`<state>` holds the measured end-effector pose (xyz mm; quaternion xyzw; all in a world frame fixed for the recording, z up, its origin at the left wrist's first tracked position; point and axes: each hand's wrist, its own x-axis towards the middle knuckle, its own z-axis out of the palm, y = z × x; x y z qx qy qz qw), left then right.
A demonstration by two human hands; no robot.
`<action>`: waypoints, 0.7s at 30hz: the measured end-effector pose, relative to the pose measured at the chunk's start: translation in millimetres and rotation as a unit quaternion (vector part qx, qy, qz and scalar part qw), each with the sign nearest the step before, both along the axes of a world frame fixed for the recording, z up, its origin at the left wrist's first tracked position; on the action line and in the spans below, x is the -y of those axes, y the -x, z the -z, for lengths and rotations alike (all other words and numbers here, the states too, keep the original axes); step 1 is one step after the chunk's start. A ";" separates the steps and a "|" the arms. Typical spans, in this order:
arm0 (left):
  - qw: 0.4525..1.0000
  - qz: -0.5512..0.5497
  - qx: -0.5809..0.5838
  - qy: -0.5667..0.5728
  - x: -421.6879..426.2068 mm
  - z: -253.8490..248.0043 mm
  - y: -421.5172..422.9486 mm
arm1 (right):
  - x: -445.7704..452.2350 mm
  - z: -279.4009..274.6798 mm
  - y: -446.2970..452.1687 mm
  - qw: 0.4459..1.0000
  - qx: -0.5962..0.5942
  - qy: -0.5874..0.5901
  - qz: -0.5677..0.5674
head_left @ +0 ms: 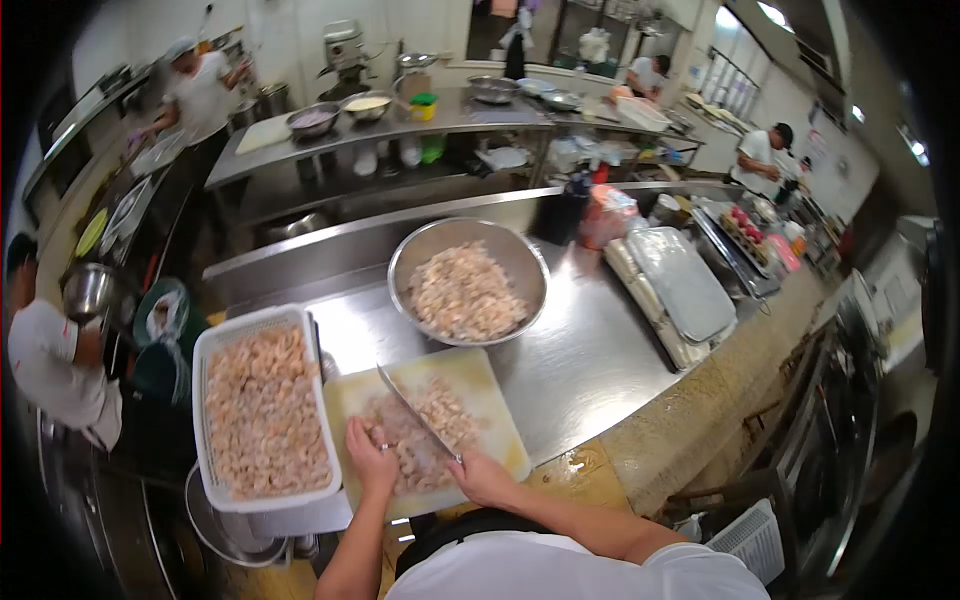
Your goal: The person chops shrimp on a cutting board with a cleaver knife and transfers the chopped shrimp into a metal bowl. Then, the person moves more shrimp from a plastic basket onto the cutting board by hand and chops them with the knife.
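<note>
White shirt (560,570) nearest; basket (203,420) blocks board (507,448) on left, bowl (531,268) beyond.

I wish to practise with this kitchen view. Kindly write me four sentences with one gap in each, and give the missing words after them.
The right hand holds a ____ over the board.
The left hand has no tool; it is at the ____ on the board.
The tray stands on the person's ____ side of the board.
Of the tray and the steel bowl, the one farther from the person is the ____.

Missing words: knife; shrimp; left; bowl.
</note>
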<state>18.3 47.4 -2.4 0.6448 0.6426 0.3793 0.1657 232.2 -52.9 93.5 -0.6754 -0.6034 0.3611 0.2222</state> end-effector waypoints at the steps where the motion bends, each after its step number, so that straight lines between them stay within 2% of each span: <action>1: 1.000 0.006 -0.008 -0.004 0.6 -0.4 1.6 | 0.1 -0.2 -2.3 1.000 0.005 0.019 0.008; 5: 1.000 0.024 0.000 0.001 3.3 -10.9 -1.7 | -1.1 -7.3 -8.2 0.998 0.014 0.057 0.013; 11: 0.998 0.062 -0.008 0.007 3.3 -5.9 5.5 | 2.6 0.8 -2.4 1.000 -0.018 0.013 0.009; 14: 0.995 0.104 -0.004 -0.007 4.4 -7.2 5.0 | 4.2 -13.6 -3.3 0.999 -0.042 -0.009 0.017; 16: 0.994 0.112 -0.004 -0.009 5.7 -7.1 4.0 | 6.7 -51.9 -0.9 0.999 -0.040 0.010 0.025; 21: 0.994 0.110 0.005 -0.018 9.0 -13.4 3.4 | 3.9 -16.2 -3.1 1.000 -0.008 -0.001 0.005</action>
